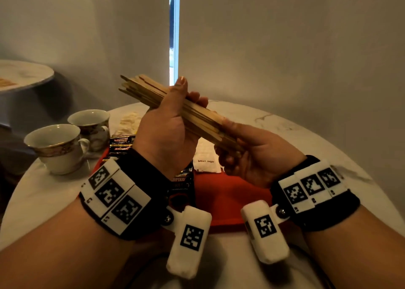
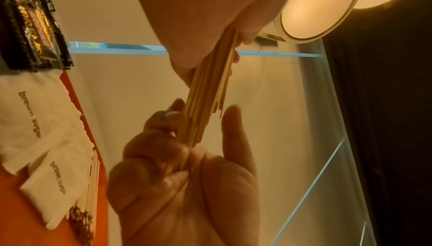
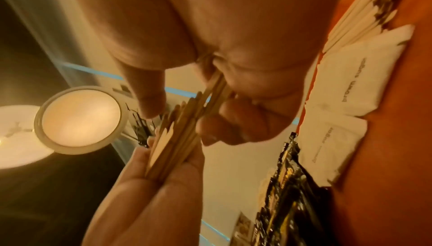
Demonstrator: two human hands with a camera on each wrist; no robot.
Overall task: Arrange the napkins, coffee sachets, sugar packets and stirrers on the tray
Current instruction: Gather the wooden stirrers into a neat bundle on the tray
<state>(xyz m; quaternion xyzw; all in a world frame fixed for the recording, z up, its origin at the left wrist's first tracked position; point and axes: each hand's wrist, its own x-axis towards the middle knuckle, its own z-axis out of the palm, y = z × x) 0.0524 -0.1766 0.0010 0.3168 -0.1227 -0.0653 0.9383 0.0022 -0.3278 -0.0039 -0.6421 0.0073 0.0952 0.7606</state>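
A round white marble-look table [image 1: 285, 122] is carrying everything, and a flat red-orange tray [image 1: 221, 203] is lying on it just in front of the person. On the tray, black-and-gold coffee sachets [image 1: 120, 145] are sitting in a row at its far left, with another sachet showing between the wrists, and white paper sugar packets [image 1: 207, 162] printed "brown sugar" are lying overlapped beside them. Two white porcelain teacups with gold-patterned bands [image 1: 58, 145] are standing side by side on the table, left of the tray. A crumpled pale napkin [image 1: 129, 122] is lying on the table beyond the sachets.

Above the tray, a bundle of thin, flat, pale wooden stirrers [image 1: 151, 90] is being held in the air, slanting from upper left down to lower right. The sticks are lying roughly parallel, but their ends are uneven, some jutting past others. The left hand [image 1: 168, 131] is wrapping the bundle's middle, thumb up and fingers curled round it. The right hand [image 1: 252, 153] is gripping the lower end, its fingers curled round the sticks and its thumb lying along the top of them.
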